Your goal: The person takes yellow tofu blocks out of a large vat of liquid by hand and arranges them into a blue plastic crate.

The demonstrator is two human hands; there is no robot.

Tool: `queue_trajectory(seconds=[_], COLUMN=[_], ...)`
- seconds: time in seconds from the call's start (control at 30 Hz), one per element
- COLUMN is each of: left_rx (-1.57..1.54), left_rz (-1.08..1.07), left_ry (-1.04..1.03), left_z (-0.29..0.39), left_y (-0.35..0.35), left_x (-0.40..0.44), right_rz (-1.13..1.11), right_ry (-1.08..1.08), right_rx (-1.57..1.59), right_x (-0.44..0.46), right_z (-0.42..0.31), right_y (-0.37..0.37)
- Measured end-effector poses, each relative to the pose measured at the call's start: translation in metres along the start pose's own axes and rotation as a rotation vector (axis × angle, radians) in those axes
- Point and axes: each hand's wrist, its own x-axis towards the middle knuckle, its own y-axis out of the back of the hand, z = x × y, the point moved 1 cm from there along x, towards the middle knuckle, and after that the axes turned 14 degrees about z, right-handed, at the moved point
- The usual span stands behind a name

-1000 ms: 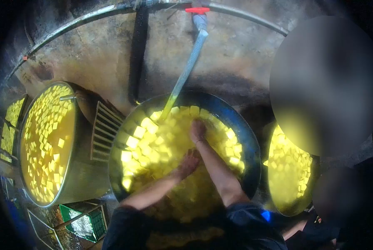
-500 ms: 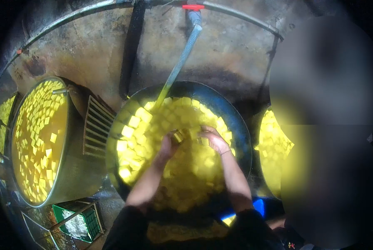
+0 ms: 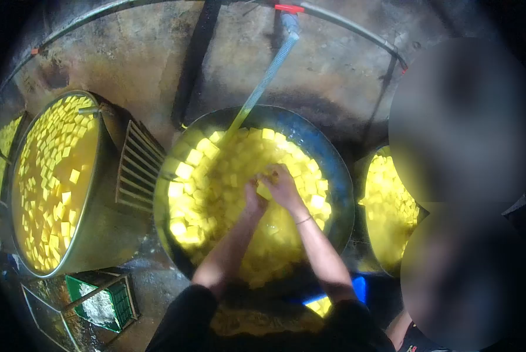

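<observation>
A big round dark pan (image 3: 340,176) holds cloudy yellow liquid and many yellow cubes, crowded along its left, back and right sides. Over its middle my left hand (image 3: 255,198) and my right hand (image 3: 280,186) are together. Between them is a yellow cube (image 3: 264,189), with the fingers of both hands bent around it. A thin band circles my right wrist. The blue-grey hose (image 3: 269,76) slants down into the back of the pan, behind my hands.
Left stands a metal vat (image 3: 93,193) of cubes in orange liquid, with a slatted rack (image 3: 138,167) beside it. A green crate (image 3: 122,302) is at lower left. Rightward are another cube-filled vat (image 3: 386,205), a blue container (image 3: 360,288) and a blurred person (image 3: 399,328).
My hands were low in the pan, then apart with cubes near them; now they have come together around one cube. The camera view has shifted slightly.
</observation>
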Motion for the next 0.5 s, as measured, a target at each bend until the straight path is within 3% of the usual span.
queue_trajectory(seconds=[0.03,0.07,0.1,0.13,0.2,0.23,0.27,0.3,0.33,0.37,0.43,0.5], left_rx=[-0.005,-0.14,-0.278,-0.273,-0.315,-0.34,-0.469,-0.471,-0.484,-0.493,-0.468,-0.475], left_rz=[0.003,0.048,0.095,0.085,0.012,-0.062,-0.07,-0.074,-0.21,-0.347,-0.255,-0.294], left_ry=[-0.006,0.067,0.139,0.05,-0.026,-0.091,-0.063,-0.075,-0.136,-0.197,-0.211,-0.19], left_z=[0.0,-0.001,0.004,0.01,0.027,0.04,0.056,0.073,0.091,0.105,0.13,0.145], left_y=[-0.004,-0.003,-0.003,-0.001,0.009,0.014,0.015,0.019,0.022,0.02,0.008,0.018], left_x=[-0.004,0.001,0.0,-0.002,0.009,0.014,0.016,0.016,0.014,0.008,-0.022,-0.024], right_rz=[0.162,-0.073,-0.087,-0.13,-0.215,-0.225,-0.156,-0.169,-0.184,-0.119,0.221,0.044], right_ry=[0.178,-0.001,0.01,0.116,-0.448,-0.44,-0.297,-0.334,-0.37,-0.068,0.494,0.441], right_rx=[-0.207,-0.135,-0.131,-0.019,0.29,0.294,0.118,0.043,-0.032,-0.202,-0.713,-0.748], right_x=[0.001,0.003,0.006,0.01,0.036,0.039,0.042,0.038,0.035,0.031,0.023,0.016], right_z=[0.007,0.012,0.019,0.025,0.046,0.054,0.062,0.048,0.033,0.072,0.153,0.148], right_y=[-0.01,-0.017,-0.022,-0.026,-0.052,-0.063,-0.072,-0.077,-0.081,-0.116,-0.185,-0.18])
